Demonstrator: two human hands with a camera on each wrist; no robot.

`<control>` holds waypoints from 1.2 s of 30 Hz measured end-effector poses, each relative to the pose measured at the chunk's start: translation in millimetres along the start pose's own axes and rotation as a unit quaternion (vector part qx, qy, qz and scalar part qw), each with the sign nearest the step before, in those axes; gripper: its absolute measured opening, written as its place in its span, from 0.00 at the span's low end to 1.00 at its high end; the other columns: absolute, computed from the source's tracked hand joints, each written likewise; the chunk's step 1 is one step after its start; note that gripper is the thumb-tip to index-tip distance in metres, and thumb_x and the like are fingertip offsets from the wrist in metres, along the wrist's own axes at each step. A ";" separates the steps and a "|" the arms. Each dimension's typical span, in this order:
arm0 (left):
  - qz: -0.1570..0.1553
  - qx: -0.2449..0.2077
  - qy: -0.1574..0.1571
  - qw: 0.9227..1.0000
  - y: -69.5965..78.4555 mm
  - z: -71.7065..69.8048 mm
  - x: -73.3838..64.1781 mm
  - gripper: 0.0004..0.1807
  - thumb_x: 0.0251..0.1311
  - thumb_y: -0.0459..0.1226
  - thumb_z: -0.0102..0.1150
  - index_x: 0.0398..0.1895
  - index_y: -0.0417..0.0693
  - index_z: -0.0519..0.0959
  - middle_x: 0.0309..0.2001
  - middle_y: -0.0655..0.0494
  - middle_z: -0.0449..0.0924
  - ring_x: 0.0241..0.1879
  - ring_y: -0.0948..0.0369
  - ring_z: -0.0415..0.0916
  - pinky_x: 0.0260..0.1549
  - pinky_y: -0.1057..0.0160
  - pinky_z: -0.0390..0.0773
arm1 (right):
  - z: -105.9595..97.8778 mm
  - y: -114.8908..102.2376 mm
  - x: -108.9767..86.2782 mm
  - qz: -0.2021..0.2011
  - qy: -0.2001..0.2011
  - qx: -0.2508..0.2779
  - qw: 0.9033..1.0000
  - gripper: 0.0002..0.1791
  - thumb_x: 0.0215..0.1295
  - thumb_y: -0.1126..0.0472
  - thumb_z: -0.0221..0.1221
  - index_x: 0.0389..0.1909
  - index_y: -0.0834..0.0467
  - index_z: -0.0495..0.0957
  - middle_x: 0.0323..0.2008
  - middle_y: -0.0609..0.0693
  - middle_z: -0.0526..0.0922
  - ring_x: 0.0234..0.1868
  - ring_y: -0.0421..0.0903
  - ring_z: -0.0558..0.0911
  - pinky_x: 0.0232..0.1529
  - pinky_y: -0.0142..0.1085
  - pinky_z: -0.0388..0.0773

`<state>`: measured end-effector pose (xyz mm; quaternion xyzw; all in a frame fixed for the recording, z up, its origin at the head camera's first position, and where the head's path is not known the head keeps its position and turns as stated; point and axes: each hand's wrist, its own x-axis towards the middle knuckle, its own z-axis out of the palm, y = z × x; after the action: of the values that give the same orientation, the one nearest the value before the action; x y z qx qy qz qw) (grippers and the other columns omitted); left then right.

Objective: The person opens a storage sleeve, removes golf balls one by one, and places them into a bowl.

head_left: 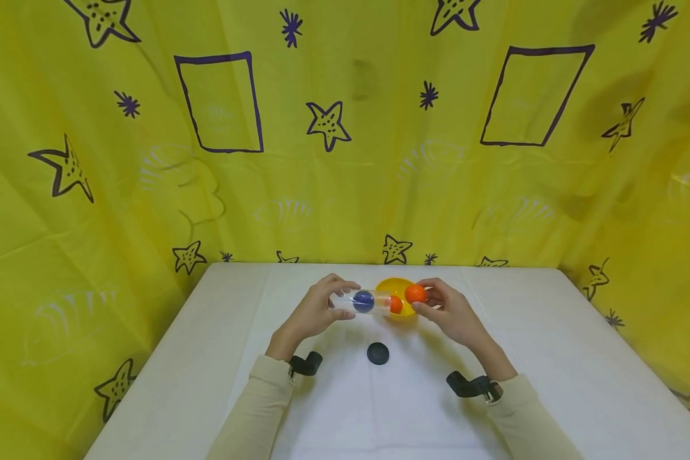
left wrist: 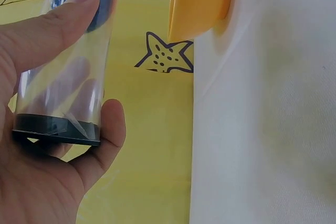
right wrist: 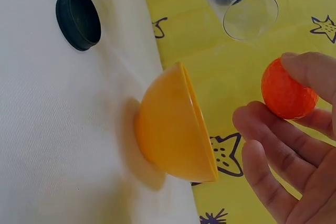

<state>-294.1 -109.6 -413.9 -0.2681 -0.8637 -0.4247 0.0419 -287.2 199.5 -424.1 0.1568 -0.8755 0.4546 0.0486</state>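
Observation:
My left hand grips a clear tube around its side, held nearly level above the table. A dark blue golf ball sits inside it, and a black cap closes the end by my palm. The other end is uncapped and faces right. Between thumb and fingers, my right hand pinches an orange golf ball, apart from the tube's mouth. Below is a yellow bowl; a second orange ball shows against it, beside the tube's end in the head view.
On the white table, a loose black cap lies nearer to me than the bowl. A yellow curtain with drawn stars hangs behind the table's far edge and along both sides.

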 end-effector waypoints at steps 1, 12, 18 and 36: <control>0.001 0.001 0.000 1.000 -0.2 -0.2 0.0 0.28 0.55 0.33 0.75 0.61 0.53 0.81 0.49 0.53 0.78 0.53 0.51 0.75 0.48 0.52 0.81 | -0.5 0.6 -0.1 -0.002 0.004 -0.004 1.000 0.25 0.68 0.55 0.67 0.62 0.58 0.74 0.47 0.58 0.86 0.43 0.48 0.82 0.39 0.33 0.81; -0.003 0.012 -0.003 1.000 1.0 -2.2 0.1 0.28 0.55 0.34 0.75 0.62 0.50 0.81 0.49 0.55 0.77 0.49 0.55 0.74 0.42 0.65 0.78 | 2.4 2.9 1.0 0.009 0.044 -0.017 0.999 0.26 0.66 0.51 0.68 0.61 0.56 0.76 0.52 0.57 0.82 0.46 0.52 0.80 0.39 0.33 0.80; -0.004 0.007 -0.001 1.000 2.6 -2.1 -0.1 0.28 0.55 0.32 0.75 0.61 0.48 0.81 0.51 0.49 0.77 0.46 0.57 0.73 0.50 0.57 0.80 | 9.4 2.6 2.3 0.008 0.058 -0.018 0.998 0.24 0.65 0.55 0.69 0.59 0.59 0.77 0.49 0.57 0.83 0.47 0.52 0.80 0.42 0.29 0.79; -0.022 -0.001 -0.001 1.000 2.9 -2.6 0.1 0.28 0.56 0.33 0.75 0.62 0.51 0.81 0.51 0.52 0.77 0.48 0.55 0.71 0.55 0.55 0.78 | 18.5 10.3 21.1 0.032 0.077 -0.037 0.996 0.27 0.66 0.54 0.68 0.61 0.62 0.75 0.57 0.60 0.79 0.58 0.59 0.76 0.51 0.39 0.77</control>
<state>-293.1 -110.1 -410.2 -0.2498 -0.8689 -0.4262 0.0320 -309.4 185.1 -438.1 0.0913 -0.8901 0.4336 0.1066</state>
